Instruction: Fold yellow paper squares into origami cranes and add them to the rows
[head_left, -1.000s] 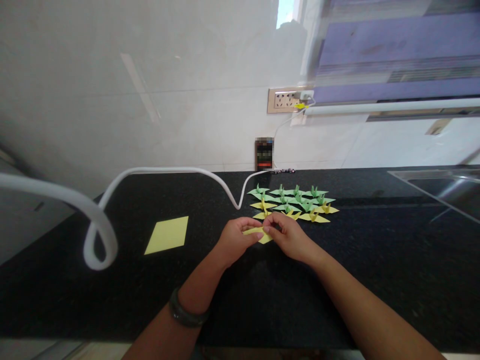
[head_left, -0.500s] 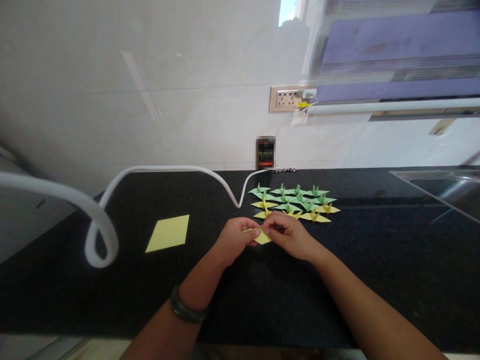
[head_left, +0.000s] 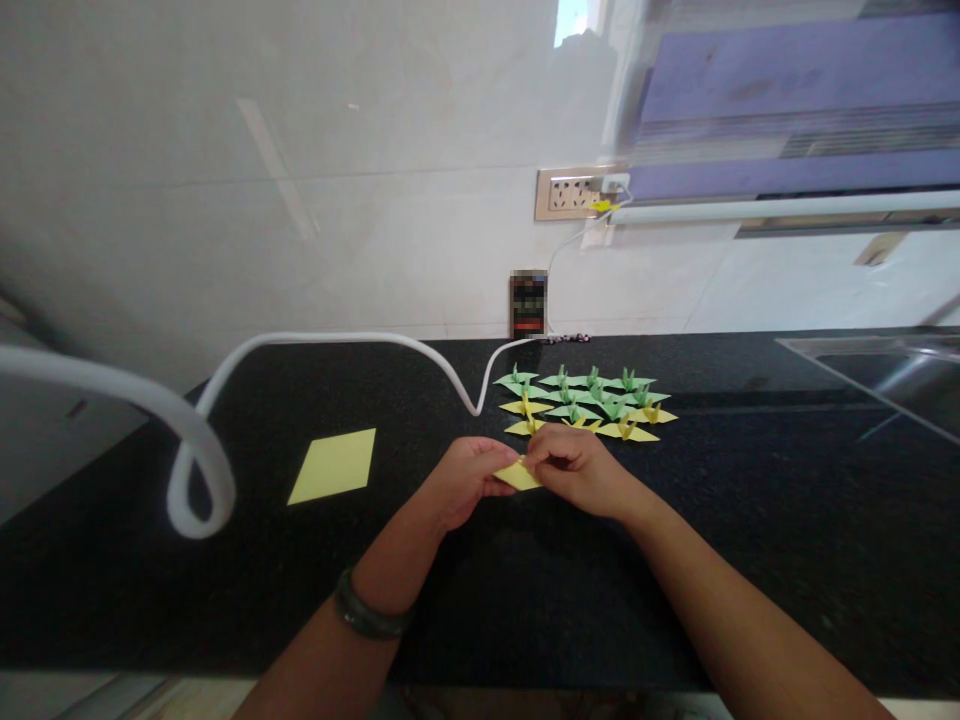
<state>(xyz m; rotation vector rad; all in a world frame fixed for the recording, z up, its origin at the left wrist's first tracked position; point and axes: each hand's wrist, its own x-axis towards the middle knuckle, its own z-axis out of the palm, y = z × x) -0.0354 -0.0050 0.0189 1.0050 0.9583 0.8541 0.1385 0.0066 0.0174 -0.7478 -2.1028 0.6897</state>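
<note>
A small piece of folded yellow paper (head_left: pixel 519 475) is held between both hands, low over the dark counter. My left hand (head_left: pixel 466 480) pinches its left side, thumb on top. On the right side, my right hand (head_left: pixel 576 468) grips it with bent fingers, which partly hide the upper fold. Just beyond my hands stand several folded paper cranes, green ones (head_left: pixel 572 412) at the back and yellow ones (head_left: pixel 628 432) nearer. A flat yellow paper sheet (head_left: pixel 334 467) lies to the left, apart from my hands.
A thick white cable (head_left: pixel 330 338) curves across the left side. A phone-like device (head_left: pixel 529 305) with a blurred screen leans on the tiled wall, below a socket panel (head_left: pixel 564 194). At the right is a metal sink (head_left: pixel 900 375). The black counter (head_left: pixel 480 610) reaches toward me.
My left thumb has shifted slightly up along the yellow paper, and more of the paper's left part shows. The view has moved slightly. The cranes and the flat sheet stay put.
</note>
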